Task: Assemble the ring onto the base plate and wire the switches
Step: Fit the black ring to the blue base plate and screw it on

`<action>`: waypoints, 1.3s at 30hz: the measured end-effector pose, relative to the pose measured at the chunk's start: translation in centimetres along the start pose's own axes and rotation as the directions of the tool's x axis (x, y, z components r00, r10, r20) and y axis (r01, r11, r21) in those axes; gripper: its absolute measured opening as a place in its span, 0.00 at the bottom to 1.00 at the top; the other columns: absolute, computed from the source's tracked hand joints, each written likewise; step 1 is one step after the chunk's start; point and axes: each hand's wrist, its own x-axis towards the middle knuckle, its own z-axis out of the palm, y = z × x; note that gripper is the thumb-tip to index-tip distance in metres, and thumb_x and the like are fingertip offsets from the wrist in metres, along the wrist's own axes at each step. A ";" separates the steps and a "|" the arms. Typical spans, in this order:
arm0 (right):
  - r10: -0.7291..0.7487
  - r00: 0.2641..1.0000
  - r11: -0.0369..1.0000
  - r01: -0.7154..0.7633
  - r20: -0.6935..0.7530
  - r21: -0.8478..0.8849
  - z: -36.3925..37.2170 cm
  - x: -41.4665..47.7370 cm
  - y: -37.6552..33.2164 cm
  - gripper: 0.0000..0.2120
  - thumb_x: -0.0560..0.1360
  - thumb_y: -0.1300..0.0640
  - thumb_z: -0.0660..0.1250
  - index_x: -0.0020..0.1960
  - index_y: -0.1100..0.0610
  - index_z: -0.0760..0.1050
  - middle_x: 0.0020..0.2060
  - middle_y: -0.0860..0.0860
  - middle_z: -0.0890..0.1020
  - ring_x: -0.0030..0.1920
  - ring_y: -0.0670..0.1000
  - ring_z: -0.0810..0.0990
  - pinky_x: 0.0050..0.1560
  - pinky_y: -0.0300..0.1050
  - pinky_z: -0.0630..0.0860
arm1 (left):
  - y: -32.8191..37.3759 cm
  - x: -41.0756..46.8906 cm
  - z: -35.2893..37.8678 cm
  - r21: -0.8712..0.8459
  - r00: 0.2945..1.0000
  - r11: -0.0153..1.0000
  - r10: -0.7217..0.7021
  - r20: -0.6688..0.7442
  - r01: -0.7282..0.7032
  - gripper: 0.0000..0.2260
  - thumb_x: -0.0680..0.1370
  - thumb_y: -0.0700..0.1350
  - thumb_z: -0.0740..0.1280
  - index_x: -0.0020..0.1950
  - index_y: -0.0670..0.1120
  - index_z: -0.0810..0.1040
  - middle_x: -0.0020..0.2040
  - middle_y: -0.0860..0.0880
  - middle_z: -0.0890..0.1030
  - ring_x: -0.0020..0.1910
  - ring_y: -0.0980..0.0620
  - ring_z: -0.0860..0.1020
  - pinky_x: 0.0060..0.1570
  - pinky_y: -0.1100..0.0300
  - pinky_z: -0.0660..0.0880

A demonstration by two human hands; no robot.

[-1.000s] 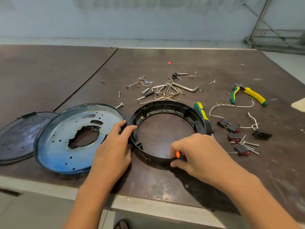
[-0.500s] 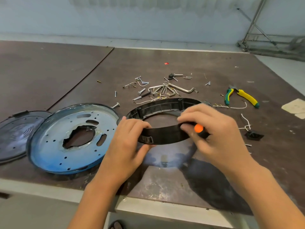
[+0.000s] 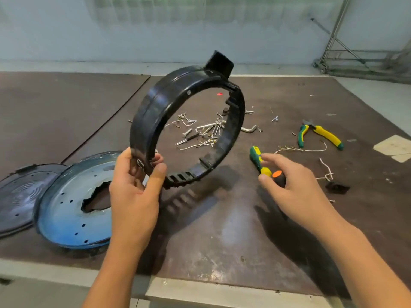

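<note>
left hand [image 3: 133, 196] grips ring [image 3: 151, 112] upright above table [image 3: 222, 241] | right hand [image 3: 295, 192] at screwdriver [image 3: 256, 158], hold unclear | base plate [image 3: 64, 216] near front edge

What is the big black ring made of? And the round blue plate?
The black ring looks like moulded plastic: glossy, with slots and tabs shaped in. The blue plate looks like thin metal: shiny, with punched holes and a jagged middle hole. The blue may be paint or film.

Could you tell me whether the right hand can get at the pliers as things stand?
Probably yes: the pliers lie uncovered on the table beyond the right hand, with only loose wire between, though that hand holds the screwdriver.
</note>
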 end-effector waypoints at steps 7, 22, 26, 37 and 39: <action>0.029 0.988 0.996 -0.015 0.155 -0.088 0.8 -0.4 -0.5 0.17 0.78 0.54 0.69 0.67 0.48 0.78 0.42 0.39 0.84 0.48 0.40 0.78 0.50 0.38 0.68 | -0.8 -0.7 1.5 -0.158 0.994 0.982 -0.103 0.022 0.105 0.15 0.75 0.53 0.71 0.62 0.59 0.76 0.57 0.51 0.83 0.59 0.51 0.81 0.62 0.41 0.75; 0.021 0.998 0.998 -0.017 0.054 -0.066 1.9 -0.7 -1.2 0.16 0.77 0.52 0.69 0.64 0.45 0.79 0.42 0.41 0.85 0.39 0.42 0.77 0.49 0.49 0.79 | -1.2 -1.5 2.6 -0.164 0.996 0.983 -0.076 0.036 0.081 0.21 0.70 0.51 0.73 0.62 0.51 0.75 0.55 0.50 0.84 0.55 0.52 0.83 0.56 0.62 0.79; -0.005 0.974 0.969 0.061 -0.228 0.240 0.6 -0.5 -2.1 0.09 0.75 0.60 0.74 0.53 0.49 0.84 0.39 0.43 0.86 0.30 0.41 0.77 0.36 0.34 0.73 | -1.3 -1.9 2.7 -0.082 0.995 0.996 0.030 0.097 -0.022 0.20 0.70 0.40 0.75 0.60 0.47 0.74 0.52 0.52 0.83 0.51 0.55 0.83 0.49 0.69 0.78; 0.369 0.899 0.423 -0.389 0.236 0.819 -1.2 -0.7 -3.2 0.19 0.68 0.48 0.75 0.45 0.64 0.80 0.39 0.58 0.85 0.20 0.45 0.64 0.19 0.33 0.58 | -2.2 -1.6 1.9 0.325 0.917 0.884 0.230 0.324 -0.337 0.26 0.68 0.33 0.78 0.59 0.54 0.76 0.58 0.67 0.77 0.59 0.65 0.76 0.63 0.35 0.72; 0.413 0.863 0.355 -0.446 0.290 0.822 -0.6 -0.8 -2.8 0.17 0.66 0.50 0.76 0.45 0.63 0.80 0.32 0.54 0.79 0.21 0.45 0.65 0.18 0.34 0.59 | -2.6 -1.5 1.7 0.367 0.901 0.855 0.226 0.370 -0.366 0.26 0.68 0.32 0.77 0.57 0.55 0.75 0.57 0.66 0.77 0.59 0.67 0.75 0.69 0.36 0.67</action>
